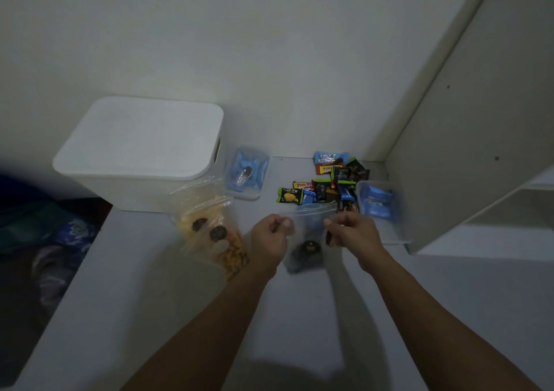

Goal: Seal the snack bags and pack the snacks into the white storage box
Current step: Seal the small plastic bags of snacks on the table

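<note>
A clear zip bag (307, 240) with dark snacks inside hangs above the white table, blurred. My left hand (269, 237) pinches its top left corner and my right hand (353, 234) pinches its top right corner. The bag's mouth stretches between them. Left of it lie two more clear bags (209, 225) holding yellow and brown snacks and dark cookies. The white storage box (141, 150) stands at the back left with its lid on. A pile of small wrapped snacks (326, 183) lies at the back, beyond my hands.
A small clear tub (247, 173) with blue packets sits right of the box. Another clear tub (379, 207) with blue packets stands at the right, against a white shelf unit (479, 150). The table's left edge (69, 288) drops to dark clutter. A wall rises behind.
</note>
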